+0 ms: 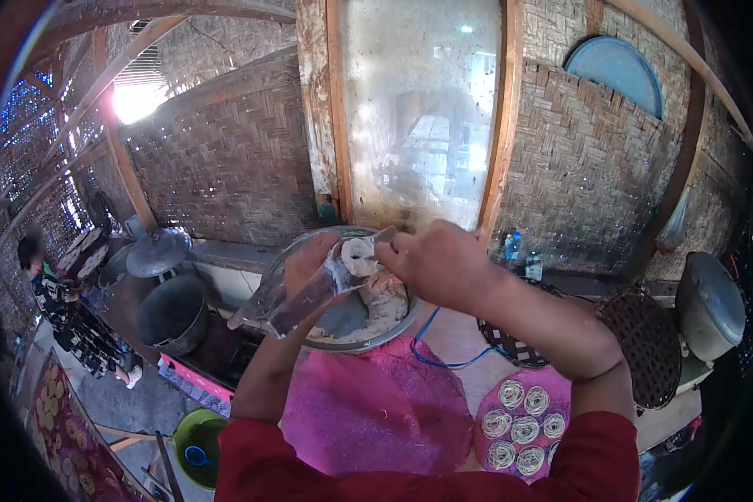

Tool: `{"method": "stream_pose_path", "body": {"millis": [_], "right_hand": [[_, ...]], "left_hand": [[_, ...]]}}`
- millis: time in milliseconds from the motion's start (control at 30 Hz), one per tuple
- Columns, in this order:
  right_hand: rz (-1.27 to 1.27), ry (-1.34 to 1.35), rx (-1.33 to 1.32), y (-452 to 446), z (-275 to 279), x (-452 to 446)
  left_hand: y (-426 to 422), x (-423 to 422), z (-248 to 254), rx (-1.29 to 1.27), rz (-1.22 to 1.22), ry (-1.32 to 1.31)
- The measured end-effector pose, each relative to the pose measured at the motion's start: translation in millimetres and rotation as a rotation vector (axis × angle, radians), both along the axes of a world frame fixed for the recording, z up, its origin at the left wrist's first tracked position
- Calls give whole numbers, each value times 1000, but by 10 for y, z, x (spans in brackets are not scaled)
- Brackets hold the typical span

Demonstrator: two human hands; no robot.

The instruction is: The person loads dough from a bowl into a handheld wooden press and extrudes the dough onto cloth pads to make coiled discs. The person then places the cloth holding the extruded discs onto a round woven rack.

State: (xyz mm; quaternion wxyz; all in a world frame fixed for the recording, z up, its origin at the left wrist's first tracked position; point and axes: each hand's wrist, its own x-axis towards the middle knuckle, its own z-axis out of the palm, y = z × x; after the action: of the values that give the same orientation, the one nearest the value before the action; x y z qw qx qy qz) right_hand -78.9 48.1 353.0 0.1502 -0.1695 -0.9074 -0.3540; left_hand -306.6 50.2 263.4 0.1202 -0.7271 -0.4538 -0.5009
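Note:
A clear plastic bag (304, 303) hangs over my left hand (308, 258), whose fingers are wrapped round its upper part. A white ring-shaped piece (360, 254) shows at the mouth of the bag. My right hand (437, 261) is closed in a pinch on the bag's edge, just right of the ring. Both hands are above a large metal basin (403, 333), partly hiding it. Pale, moist dough (385, 311) lies in the basin and clings to its side. What the left fingertips touch is partly hidden.
A pink cloth (376, 410) lies before the basin. At right, a round pink mat (483, 448) bears several coils of pale strands. A blue strap (456, 366) runs beside the basin. Pots (173, 314) and a person (71, 309) are at left; a green bucket (180, 431) stands low.

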Motion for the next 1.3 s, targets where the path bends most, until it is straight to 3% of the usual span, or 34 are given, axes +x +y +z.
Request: {"method": "stream_pose_path", "body": {"millis": [100, 133, 167, 200, 233, 300, 367, 400, 467, 500, 567, 633, 700, 767, 800, 833, 900, 933, 967, 1000, 1067, 1133, 1200, 1300], "right_hand": [[-4, 61, -11, -32, -54, 206], [-8, 212, -111, -70, 15, 339], [-14, 365, -212, -97, 62, 407], [-222, 411, -320, -121, 56, 416], [-223, 416, -313, -57, -43, 344], [45, 887, -631, 181, -506, 7], [31, 831, -706, 223, -899, -302], [32, 835, -702, 174, -996, -301], [285, 868, -920, 115, -1111, -309], [287, 874, -917, 137, -1104, -263], [296, 876, -1217, 184, -1102, -112], [257, 921, -1204, 357, -1088, -125], [214, 977, -1194, 347, -1108, -134], [147, 892, -1201, 223, -1081, -202], [425, 972, -1028, 242, -1209, -309], [422, 975, -1028, 219, -1309, -321], [309, 895, -1226, -56, -1149, -284], [303, 819, -1478, -106, -1019, -238], [297, 833, -1477, -48, -957, -225], [245, 950, -1452, 11, -894, -207], [242, 1202, -1267, 261, -907, -116], [-215, 712, -956, 594, -1159, -14], [-327, 235, -887, 731, -1467, -59], [-484, 146, -578, 931, -1942, -190]], "left_hand": [[162, -187, -146, -156, -592, -679], [612, -650, -398, -36, -201, -240], [431, -565, -221, -136, 51, -135], [240, -469, -30, -248, 290, -1], [155, -321, 74, -240, 288, 2], [82, -98, 99, -165, 302, 114], [439, -44, -140, 3, 176, -124], [684, -202, -341, -149, -377, -624], [730, -316, -361, -299, -943, -1100], [567, -298, -222, -248, -428, -713], [310, -275, -41, -107, 556, 103], [493, -412, -225, -12, 286, -257], [131, -85, 89, -149, 561, 19], [248, -121, 7, -87, 568, 13], [306, -169, -51, -26, 585, 5], [342, -250, -114, -29, 582, 7], [365, -388, -209, 93, 264, -29], [373, -397, -240, 249, 222, -113], [554, -637, -404, 15, 343, 72], [727, -937, -619, -66, 288, -185], [392, -719, -518, -205, 156, -393], [304, -577, -453, -158, 152, -380], [221, -514, -409, -96, 131, -400], [90, -495, -282, 19, 71, -527]]}}
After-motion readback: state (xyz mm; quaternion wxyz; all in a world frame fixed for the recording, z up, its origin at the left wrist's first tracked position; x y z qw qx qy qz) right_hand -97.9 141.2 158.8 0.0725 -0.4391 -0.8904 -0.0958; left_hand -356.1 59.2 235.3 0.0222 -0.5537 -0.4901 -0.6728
